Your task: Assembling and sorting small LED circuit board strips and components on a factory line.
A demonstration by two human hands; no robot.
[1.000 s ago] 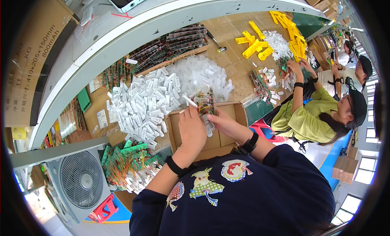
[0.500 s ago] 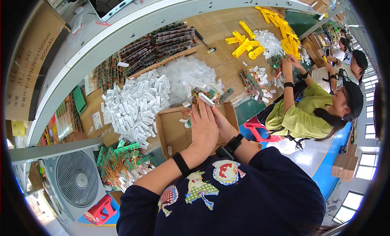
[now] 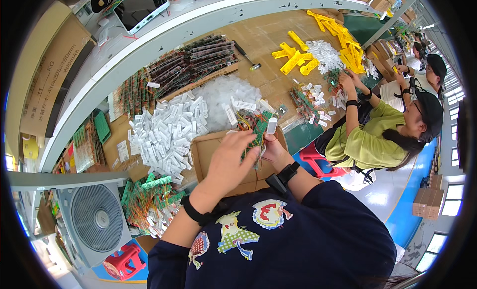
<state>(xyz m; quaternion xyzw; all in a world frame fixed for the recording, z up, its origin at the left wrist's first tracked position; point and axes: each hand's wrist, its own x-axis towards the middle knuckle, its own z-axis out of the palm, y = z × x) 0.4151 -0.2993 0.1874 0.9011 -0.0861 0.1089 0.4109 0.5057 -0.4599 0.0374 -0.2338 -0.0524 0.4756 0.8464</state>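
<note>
A green circuit board (image 3: 261,128) with coloured wires and several white plastic cases stands tilted between my hands, above an open cardboard box (image 3: 200,158). My left hand (image 3: 229,159) is closed on the board's left edge, thumb and fingers around it. My right hand (image 3: 273,149) grips the board low on its right side, its fingers partly hidden behind it. One white case (image 3: 272,125) sits upright just above the right fingers. Two other white cases hang out past the board's far end, next to the wires.
White cases (image 3: 166,135) are heaped left of the box, beside a pile of clear plastic pieces (image 3: 223,97). Stacked circuit boards (image 3: 198,60) and a hammer (image 3: 247,55) lie beyond. Wired boards (image 3: 149,199) and a fan (image 3: 97,218) are at left. A co-worker (image 3: 377,132) works at right near yellow parts (image 3: 298,55).
My hands have moved apart, and the circuit board has been turned up into plain view between them. The white cases have swung to its far end. The whole view has shifted slightly.
</note>
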